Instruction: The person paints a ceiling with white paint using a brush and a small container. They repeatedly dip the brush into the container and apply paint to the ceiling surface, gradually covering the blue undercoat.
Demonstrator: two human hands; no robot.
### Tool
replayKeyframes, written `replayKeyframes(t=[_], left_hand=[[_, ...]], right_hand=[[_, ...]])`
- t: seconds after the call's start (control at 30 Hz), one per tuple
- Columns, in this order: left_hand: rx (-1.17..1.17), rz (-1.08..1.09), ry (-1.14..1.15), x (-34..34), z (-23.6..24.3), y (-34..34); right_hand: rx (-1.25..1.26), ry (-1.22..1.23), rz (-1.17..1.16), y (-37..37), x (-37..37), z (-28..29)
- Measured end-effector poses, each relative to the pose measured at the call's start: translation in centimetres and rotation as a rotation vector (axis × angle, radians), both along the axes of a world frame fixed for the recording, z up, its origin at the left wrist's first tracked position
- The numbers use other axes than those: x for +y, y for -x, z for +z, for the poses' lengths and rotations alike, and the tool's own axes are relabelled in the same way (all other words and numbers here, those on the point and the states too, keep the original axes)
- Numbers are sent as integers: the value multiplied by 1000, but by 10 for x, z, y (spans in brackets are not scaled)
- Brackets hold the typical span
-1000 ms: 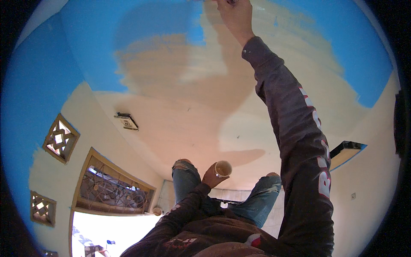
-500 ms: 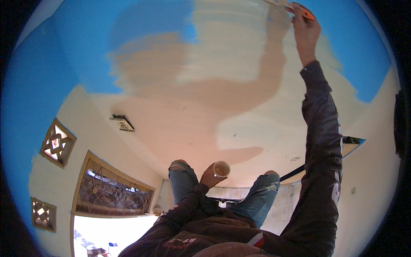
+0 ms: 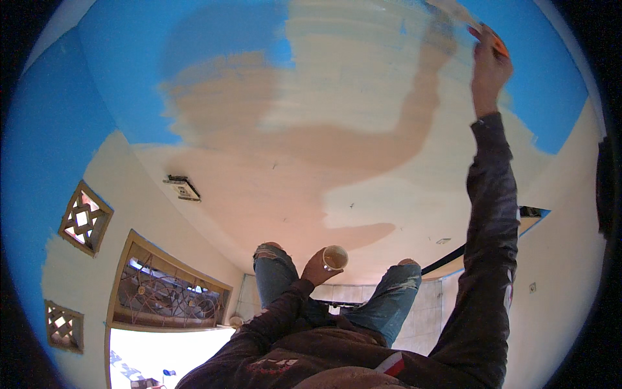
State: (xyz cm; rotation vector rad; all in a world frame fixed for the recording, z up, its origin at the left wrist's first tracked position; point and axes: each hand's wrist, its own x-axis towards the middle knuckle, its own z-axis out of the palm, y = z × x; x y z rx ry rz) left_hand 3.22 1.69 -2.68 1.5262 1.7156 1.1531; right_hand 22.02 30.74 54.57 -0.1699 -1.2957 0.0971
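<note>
My right hand (image 3: 492, 68) is raised high at the upper right, its fingers closed round the orange handle of a paintbrush (image 3: 483, 30). The brush's bristle end lies against the wall (image 3: 363, 97), which is partly cream and partly blue. Low between my knees, my left hand (image 3: 317, 267) is wrapped round a white cup (image 3: 335, 257). Its round mouth faces up and shows something pale inside. Cream covers the wall's middle and lower part, while blue patches show at the upper left and right. My shadow falls across the cream.
On the left are a white electrical fitting (image 3: 183, 188), a diamond-shaped vent (image 3: 85, 218), a lower vent (image 3: 64, 325) and a grilled window (image 3: 170, 282) above a bright opening. A dark-edged panel (image 3: 532, 214) juts out at the right. My knees (image 3: 275, 269) point toward the wall.
My right hand has moved right and slightly down with the paintbrush, and its shadow has shifted right too. The left hand and cup stay nearly where they were.
</note>
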Motion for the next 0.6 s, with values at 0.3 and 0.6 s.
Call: replayKeyframes(t=[0.3,0.6], left_hand=[[-2,52,5,-3,18,0],[-54,75,-17,-8,22,1]], right_hand=[[-62,-187,521,224,-43,35],[-136,-132,303,225,-37,39]])
